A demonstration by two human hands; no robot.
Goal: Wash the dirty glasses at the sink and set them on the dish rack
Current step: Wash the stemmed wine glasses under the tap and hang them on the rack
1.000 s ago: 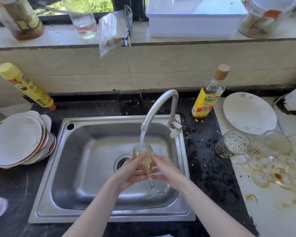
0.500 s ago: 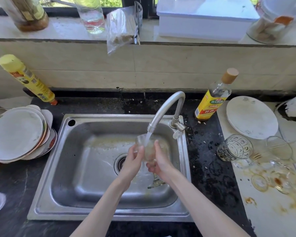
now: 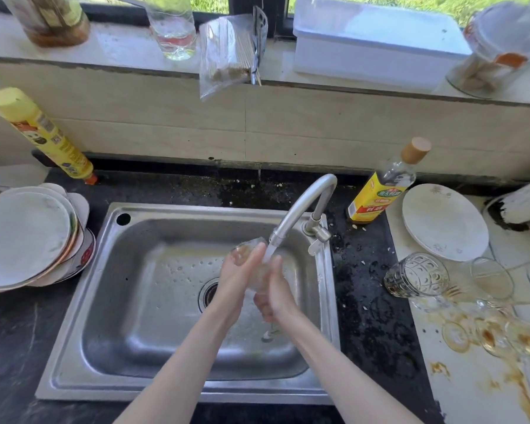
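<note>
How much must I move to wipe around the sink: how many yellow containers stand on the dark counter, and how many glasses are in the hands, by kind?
Spray can: 1
Oil bottle: 1
Glass, held between the left hand and the right hand: 1
Total: 3

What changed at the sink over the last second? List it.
The stemmed glass tipped from upright to leaning left under the faucet stream. The left hand and right hand shifted up round its bowl, still holding it. Water still runs; the dirty glasses on the counter stayed put.
</note>
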